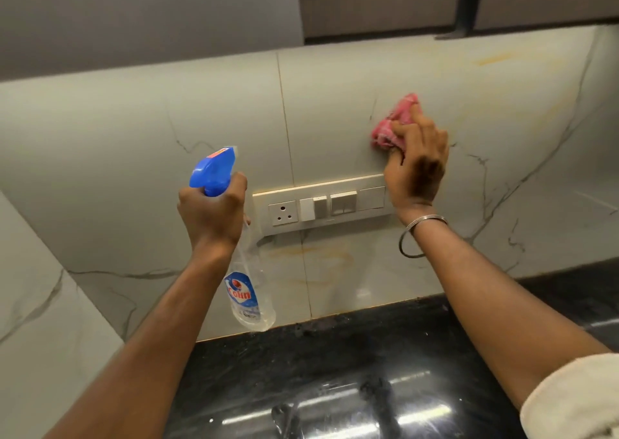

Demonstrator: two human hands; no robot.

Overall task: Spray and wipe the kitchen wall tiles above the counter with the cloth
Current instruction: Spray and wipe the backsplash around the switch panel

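The bunched pink cloth (390, 128) lay against the marble-veined wall tiles (134, 137), just above the right end of the switch panel (321, 206). Your right hand (417, 170) pressed it to the tile, fingers curled over the fabric. Your left hand (209, 216) gripped the neck of the clear spray bottle (246, 293), fingers wrapped round it below the blue trigger head (211, 170); the bottle hung upright in the air, left of the panel. A metal bangle (418, 234) circled your right wrist. The polished black counter (335, 365) ran below the tiles.
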